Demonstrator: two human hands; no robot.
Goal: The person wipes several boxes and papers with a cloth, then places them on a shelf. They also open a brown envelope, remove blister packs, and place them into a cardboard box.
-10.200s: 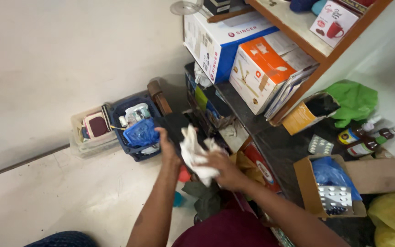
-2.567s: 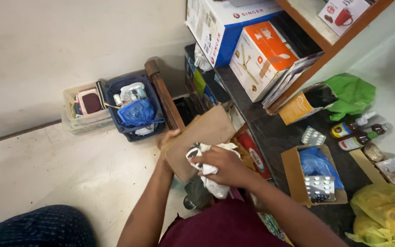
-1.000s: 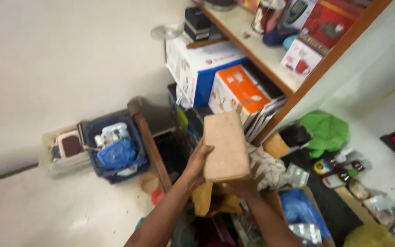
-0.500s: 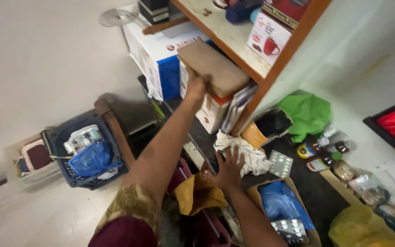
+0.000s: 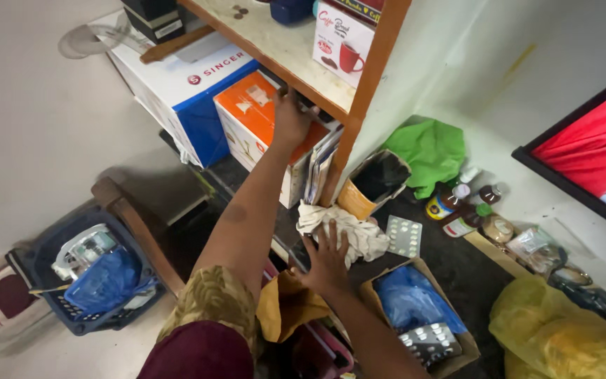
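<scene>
My left hand reaches up to the top of an orange carton that stands under a wooden shelf board. Its fingertips go into the dark gap between carton and shelf, so I cannot see what they touch. The flat brown box from a moment ago is out of sight. My right hand lies lower, fingers spread, pressing on a crumpled white cloth on the dark lower shelf.
A white and blue carton stands left of the orange one. Around the cloth are a blister pack, an open brown carton, a green bag, small bottles, a cardboard box of pill strips, and a yellow bag. A blue basket sits on the floor.
My left hand lifted the flat brown box from my lap to the top of the orange carton; the box is now out of sight. The right hand lowered the cloth onto the shelf.
</scene>
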